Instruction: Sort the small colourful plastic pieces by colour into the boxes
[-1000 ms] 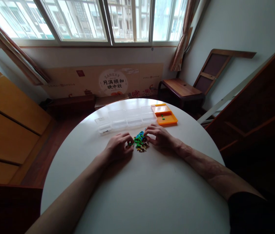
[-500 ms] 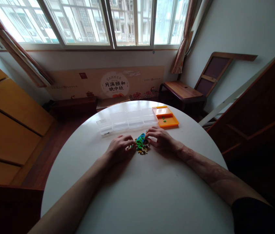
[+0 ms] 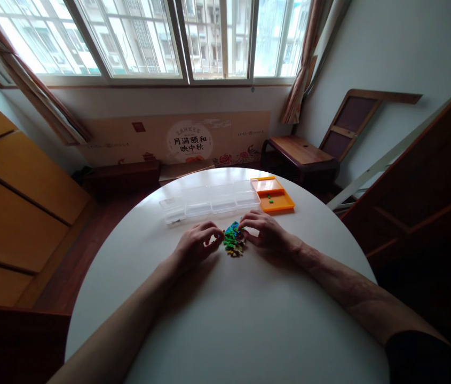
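A small heap of tiny plastic pieces [image 3: 233,239], blue at the back, green in the middle, yellow and beige in front, lies on the white round table [image 3: 245,314]. From the left, my left hand [image 3: 199,240] reaches to the heap's edge, thumb and forefinger curled together in a pinch. My right hand [image 3: 264,229] is at the heap's right side, its thumb and fingertips closed over the blue pieces. Whatever sits between the fingertips of either hand is too small to make out.
Behind the heap lies a clear plastic compartment box [image 3: 211,200]. Touching its right end is an orange tray [image 3: 285,200] with a few green pieces [image 3: 270,202] inside. A wooden chair [image 3: 303,149] stands beyond the table, below the window.
My left thumb and forefinger have drawn closer together at the heap's edge. The right hand stays almost in place. The whole view has shifted slightly downward.
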`<move>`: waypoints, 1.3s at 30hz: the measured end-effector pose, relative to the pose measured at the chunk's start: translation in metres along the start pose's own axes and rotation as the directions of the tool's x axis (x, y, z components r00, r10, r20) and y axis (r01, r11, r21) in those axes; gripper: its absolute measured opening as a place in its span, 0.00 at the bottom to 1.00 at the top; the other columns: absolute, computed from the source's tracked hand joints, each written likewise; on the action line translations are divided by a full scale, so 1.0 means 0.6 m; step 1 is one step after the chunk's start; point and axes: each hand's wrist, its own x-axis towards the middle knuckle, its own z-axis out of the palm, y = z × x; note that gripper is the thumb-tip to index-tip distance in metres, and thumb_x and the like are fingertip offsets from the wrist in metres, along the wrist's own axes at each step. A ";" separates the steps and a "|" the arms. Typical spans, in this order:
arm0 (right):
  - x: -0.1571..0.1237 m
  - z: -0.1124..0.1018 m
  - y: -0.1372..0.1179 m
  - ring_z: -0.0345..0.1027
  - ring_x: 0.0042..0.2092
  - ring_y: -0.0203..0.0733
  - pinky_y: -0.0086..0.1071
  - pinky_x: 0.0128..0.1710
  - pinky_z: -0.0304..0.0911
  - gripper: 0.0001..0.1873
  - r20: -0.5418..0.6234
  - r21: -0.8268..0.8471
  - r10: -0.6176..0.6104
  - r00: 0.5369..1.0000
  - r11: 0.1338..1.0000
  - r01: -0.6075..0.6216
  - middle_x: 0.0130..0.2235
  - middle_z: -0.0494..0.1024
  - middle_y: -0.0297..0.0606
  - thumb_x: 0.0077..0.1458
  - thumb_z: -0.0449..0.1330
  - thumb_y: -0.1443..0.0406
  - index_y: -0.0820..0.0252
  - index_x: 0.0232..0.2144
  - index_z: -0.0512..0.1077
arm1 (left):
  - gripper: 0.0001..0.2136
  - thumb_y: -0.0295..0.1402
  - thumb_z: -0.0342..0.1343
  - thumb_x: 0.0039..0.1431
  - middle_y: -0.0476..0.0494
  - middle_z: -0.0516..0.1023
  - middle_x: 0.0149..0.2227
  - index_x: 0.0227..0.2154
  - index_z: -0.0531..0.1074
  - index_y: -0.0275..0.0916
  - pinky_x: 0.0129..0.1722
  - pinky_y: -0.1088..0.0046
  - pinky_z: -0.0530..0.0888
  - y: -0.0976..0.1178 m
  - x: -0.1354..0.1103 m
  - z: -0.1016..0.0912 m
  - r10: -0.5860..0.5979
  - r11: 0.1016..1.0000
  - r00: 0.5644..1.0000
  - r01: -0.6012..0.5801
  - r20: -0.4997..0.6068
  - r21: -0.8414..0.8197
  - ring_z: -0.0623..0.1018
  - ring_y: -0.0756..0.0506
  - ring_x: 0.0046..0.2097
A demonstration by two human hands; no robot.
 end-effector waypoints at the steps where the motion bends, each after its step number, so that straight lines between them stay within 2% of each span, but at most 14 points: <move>1: 0.002 -0.001 -0.003 0.75 0.46 0.47 0.42 0.50 0.72 0.05 -0.013 0.001 -0.014 1.000 1.000 0.014 0.45 0.84 0.39 0.67 0.67 0.68 0.53 0.44 0.79 | 0.09 0.36 0.59 0.75 0.45 0.81 0.38 0.40 0.82 0.41 0.35 0.75 0.75 0.002 0.001 -0.001 -0.029 0.998 1.000 0.029 -0.003 -0.054 0.75 0.52 0.30; 5: 0.011 -0.007 -0.017 0.76 0.45 0.47 0.43 0.50 0.71 0.06 -0.066 0.004 -0.059 0.996 0.998 0.059 0.44 0.85 0.39 0.68 0.68 0.64 0.53 0.46 0.78 | 0.10 0.39 0.62 0.74 0.43 0.79 0.38 0.41 0.83 0.39 0.34 0.75 0.76 0.016 0.010 0.004 -0.139 0.944 0.990 0.125 -0.022 -0.306 0.77 0.51 0.33; 8: 0.013 -0.007 -0.022 0.78 0.44 0.46 0.42 0.49 0.71 0.08 -0.089 0.003 -0.099 0.991 0.995 0.100 0.42 0.85 0.38 0.67 0.71 0.61 0.52 0.46 0.78 | 0.11 0.40 0.64 0.73 0.43 0.80 0.37 0.41 0.84 0.38 0.35 0.74 0.76 0.031 0.019 0.013 -0.219 0.884 0.975 0.190 -0.021 -0.428 0.78 0.49 0.35; 12: 0.014 -0.003 -0.022 0.78 0.42 0.43 0.40 0.48 0.71 0.07 -0.122 -0.021 -0.164 0.979 0.987 0.162 0.41 0.85 0.37 0.67 0.71 0.60 0.53 0.43 0.78 | 0.13 0.42 0.65 0.72 0.42 0.80 0.37 0.39 0.85 0.37 0.33 0.75 0.74 0.046 0.025 0.024 -0.267 0.817 0.963 0.249 0.041 -0.520 0.76 0.50 0.33; 17: 0.013 0.000 -0.020 0.79 0.41 0.41 0.39 0.47 0.71 0.02 -0.145 -0.029 -0.193 0.970 0.981 0.191 0.40 0.86 0.35 0.69 0.69 0.63 0.53 0.42 0.79 | 0.14 0.44 0.66 0.71 0.41 0.81 0.37 0.39 0.86 0.36 0.34 0.75 0.75 0.048 0.027 0.024 -0.296 0.773 0.952 0.285 0.075 -0.566 0.77 0.49 0.34; 27: 0.017 -0.004 -0.028 0.80 0.40 0.42 0.40 0.48 0.73 0.01 -0.141 -0.034 -0.186 0.972 0.982 0.183 0.40 0.87 0.36 0.69 0.68 0.65 0.52 0.42 0.80 | 0.14 0.44 0.66 0.71 0.41 0.82 0.37 0.41 0.87 0.37 0.32 0.75 0.76 0.047 0.024 0.027 -0.307 0.776 0.951 0.279 0.047 -0.566 0.77 0.49 0.34; 30: 0.018 -0.005 -0.031 0.80 0.40 0.42 0.39 0.47 0.72 0.02 -0.143 -0.022 -0.176 0.974 0.984 0.175 0.39 0.86 0.36 0.68 0.68 0.66 0.52 0.43 0.80 | 0.12 0.41 0.65 0.71 0.41 0.81 0.37 0.41 0.87 0.37 0.32 0.74 0.75 0.047 0.024 0.022 -0.293 0.803 0.956 0.260 0.025 -0.536 0.77 0.49 0.34; 34: 0.017 -0.005 -0.025 0.79 0.41 0.42 0.40 0.49 0.72 0.02 -0.090 0.002 -0.125 0.988 0.992 0.126 0.40 0.86 0.36 0.68 0.67 0.66 0.52 0.41 0.80 | 0.10 0.38 0.64 0.70 0.41 0.80 0.35 0.40 0.86 0.38 0.32 0.73 0.74 0.036 0.020 0.003 -0.246 0.878 0.969 0.222 -0.001 -0.423 0.76 0.48 0.33; 39: 0.015 -0.003 -0.016 0.78 0.42 0.44 0.41 0.49 0.72 0.02 -0.035 0.009 -0.122 0.992 0.992 0.123 0.40 0.86 0.36 0.65 0.68 0.66 0.52 0.39 0.80 | 0.03 0.33 0.66 0.63 0.48 0.80 0.34 0.36 0.84 0.42 0.36 0.71 0.73 0.024 0.011 -0.017 -0.187 0.969 0.978 0.199 0.091 -0.145 0.74 0.49 0.32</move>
